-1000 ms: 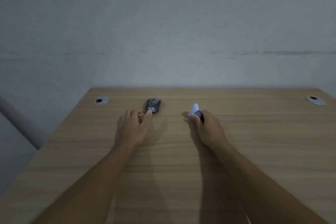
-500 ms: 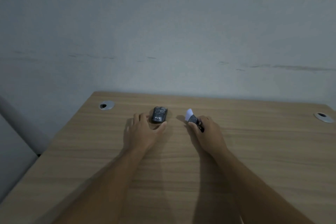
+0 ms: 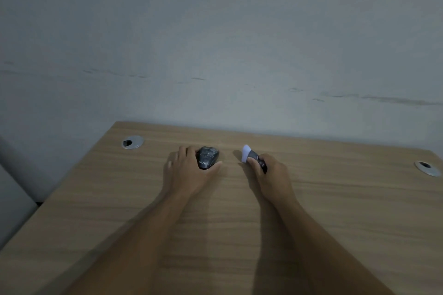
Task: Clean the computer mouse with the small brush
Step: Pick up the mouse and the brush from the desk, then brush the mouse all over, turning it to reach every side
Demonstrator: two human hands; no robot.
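A dark computer mouse (image 3: 208,157) lies on the wooden desk (image 3: 335,211) near its far edge. My left hand (image 3: 188,173) wraps it from the left, fingers on its left side and thumb by its near right corner. To the right, my right hand (image 3: 271,175) grips a small brush (image 3: 251,156) by its dark handle. The brush's pale tuft points up and away, a short gap from the mouse. Part of the handle is hidden inside my fist.
Two round grey cable grommets sit in the desk, one at the far left (image 3: 132,142) and one at the far right (image 3: 428,168). A grey wall rises right behind the desk. The desk's left edge runs diagonally toward me.
My left hand went from touching the mouse's near end with a fingertip to closing around the mouse. The right hand with the brush stayed beside it. The view shifted slightly.
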